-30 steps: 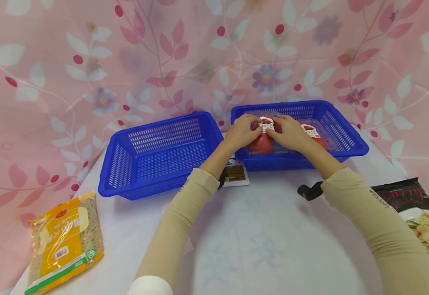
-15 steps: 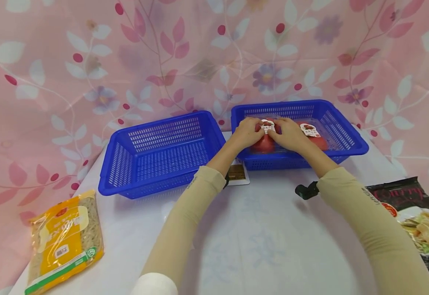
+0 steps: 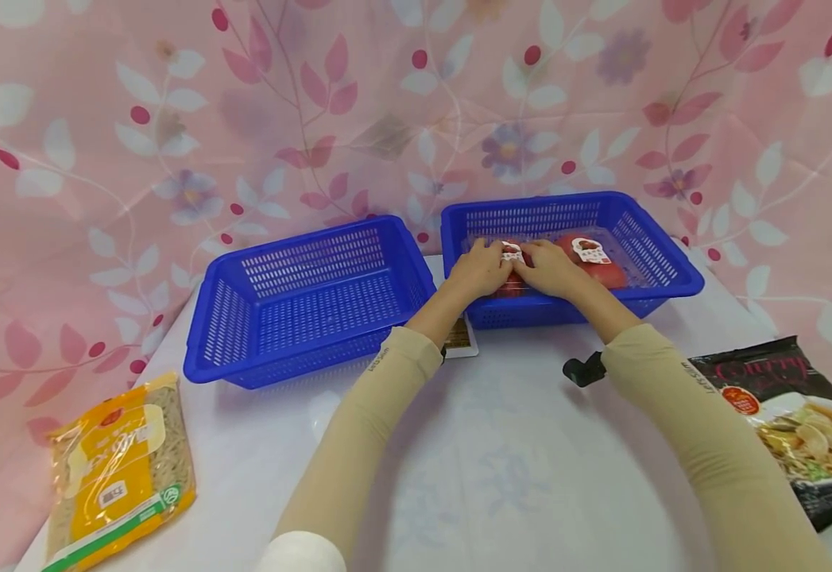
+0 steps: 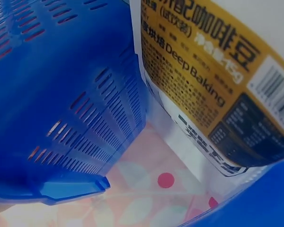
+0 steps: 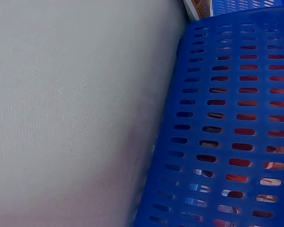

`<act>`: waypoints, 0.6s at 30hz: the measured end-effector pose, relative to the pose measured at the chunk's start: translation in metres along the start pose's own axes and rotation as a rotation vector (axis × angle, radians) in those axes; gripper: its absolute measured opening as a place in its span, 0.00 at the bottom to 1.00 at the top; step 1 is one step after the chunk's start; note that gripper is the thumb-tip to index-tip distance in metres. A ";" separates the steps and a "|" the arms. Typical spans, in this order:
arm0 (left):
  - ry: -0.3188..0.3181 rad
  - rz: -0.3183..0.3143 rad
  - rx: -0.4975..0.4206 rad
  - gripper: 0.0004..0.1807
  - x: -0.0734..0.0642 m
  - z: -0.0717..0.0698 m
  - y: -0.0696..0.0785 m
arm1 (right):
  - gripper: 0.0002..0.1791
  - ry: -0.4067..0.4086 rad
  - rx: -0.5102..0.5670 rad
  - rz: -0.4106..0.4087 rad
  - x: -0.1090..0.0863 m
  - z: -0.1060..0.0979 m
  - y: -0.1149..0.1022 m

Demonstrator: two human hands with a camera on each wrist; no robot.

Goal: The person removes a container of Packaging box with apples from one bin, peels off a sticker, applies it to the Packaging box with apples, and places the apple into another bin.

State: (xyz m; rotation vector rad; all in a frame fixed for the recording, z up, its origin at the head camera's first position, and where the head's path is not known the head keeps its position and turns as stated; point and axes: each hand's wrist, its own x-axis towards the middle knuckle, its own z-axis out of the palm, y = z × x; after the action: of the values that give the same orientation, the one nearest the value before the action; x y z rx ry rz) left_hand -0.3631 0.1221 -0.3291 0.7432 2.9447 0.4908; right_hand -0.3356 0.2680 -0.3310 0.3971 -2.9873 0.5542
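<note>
In the head view, my left hand (image 3: 482,270) and right hand (image 3: 551,270) grip a clear plastic box of red tomatoes (image 3: 508,286) from both sides, fingers curled over its top. Its white label shows between my thumbs. The box is in the right blue basket (image 3: 637,297), by the near left part of the rim, and my hands hide much of it. To its right lies a second box of tomatoes (image 3: 605,272) with a white label. Neither hand shows in the wrist views. Red shows through the slots of the blue basket wall (image 5: 229,123) in the right wrist view.
A second blue basket (image 3: 315,361) stands at the left. A coffee bean packet (image 4: 189,61) lies between the baskets. A yellow bag (image 3: 118,469) lies at far left, a black noodle bag (image 3: 802,421) at far right. A pink floral cloth (image 3: 387,103) hangs behind.
Both hands have lowered slightly with the box of tomatoes, which now sits deeper in the right basket. The head view has shifted a little.
</note>
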 end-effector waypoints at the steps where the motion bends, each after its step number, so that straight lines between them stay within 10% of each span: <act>1: -0.003 -0.001 0.016 0.27 0.000 0.001 0.000 | 0.29 -0.011 0.002 0.000 0.000 0.000 0.000; 18: 0.008 0.004 0.199 0.23 -0.002 0.007 0.001 | 0.30 -0.088 -0.013 0.013 -0.001 0.000 -0.001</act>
State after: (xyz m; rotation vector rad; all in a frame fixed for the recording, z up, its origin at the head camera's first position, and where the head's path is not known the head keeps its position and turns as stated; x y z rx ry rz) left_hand -0.3603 0.1242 -0.3351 0.7662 3.0307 0.2024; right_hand -0.3347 0.2670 -0.3310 0.4125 -3.0780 0.5323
